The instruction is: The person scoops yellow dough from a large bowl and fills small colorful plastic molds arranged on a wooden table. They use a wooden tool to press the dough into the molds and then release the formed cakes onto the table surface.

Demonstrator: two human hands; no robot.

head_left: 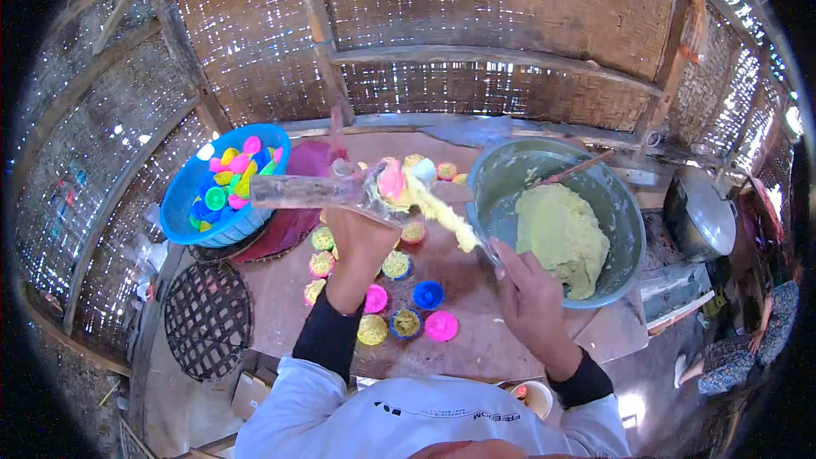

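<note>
My left hand [361,242] is closed beneath a long wooden tool [310,192] held above the table, its fingers mostly hidden by the tool. At the tool's right end a pink cup [391,179] shows, and pale yellow dough strands [442,217] stretch from there toward my right hand. My right hand [529,293] is closed on a thin metal utensil [493,257], its tip touching the dough. Below lie small colored cups: a blue one [428,295], a pink one [440,325] and a yellow-filled one [396,265].
A green basin [625,204] at right holds a mound of yellow dough [561,242] and a wooden stick. A blue basket [174,221] of colored cups stands at left. Nearby are a woven rack [208,320], a metal pot [701,212] and a person [769,323].
</note>
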